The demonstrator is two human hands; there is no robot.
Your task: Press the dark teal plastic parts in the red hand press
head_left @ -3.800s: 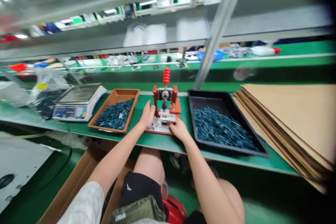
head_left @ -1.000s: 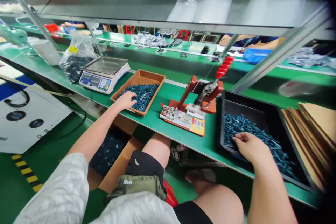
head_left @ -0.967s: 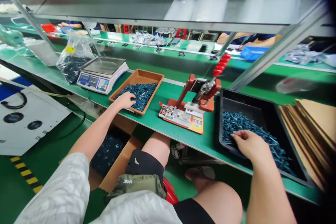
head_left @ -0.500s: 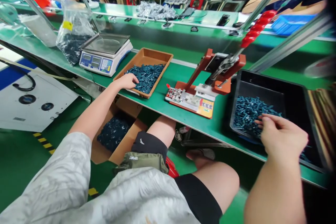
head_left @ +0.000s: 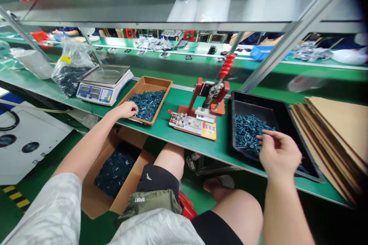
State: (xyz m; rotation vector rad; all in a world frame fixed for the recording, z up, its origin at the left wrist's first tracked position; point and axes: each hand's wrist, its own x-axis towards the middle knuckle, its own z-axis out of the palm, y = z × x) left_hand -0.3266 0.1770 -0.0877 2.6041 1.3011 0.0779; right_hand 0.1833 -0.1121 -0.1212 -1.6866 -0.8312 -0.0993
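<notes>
My left hand point(head_left: 128, 109) rests over the near left rim of a brown tray point(head_left: 168, 84), its fingers bent together at a heap of small dark teal plastic parts point(head_left: 148, 103). Over in the black tray point(head_left: 276, 103), my right hand point(head_left: 280, 153) hovers at a second pile of thin teal parts point(head_left: 250, 132), thumb and fingertips drawn together. Whatever either hand pinches is too small or hidden to make out. Between the trays stands a hand-lever press point(head_left: 198, 111) with a red ribbed handle point(head_left: 227, 66) pointing up and a metal fixture point(head_left: 182, 119) on its base.
Left of the brown tray are a digital scale point(head_left: 105, 84) and a clear bag of dark parts point(head_left: 70, 72). Cardboard sheets point(head_left: 339, 130) lie right of the black tray. Below the bench edge, an open carton point(head_left: 130, 180) holds dark parts. A metal post point(head_left: 267, 65) rises behind.
The head view has tilted upward and turned right, bringing the upper shelf and cardboard into sight. Both hands stay at their trays with fingers drawn together; the press lever looks unchanged.
</notes>
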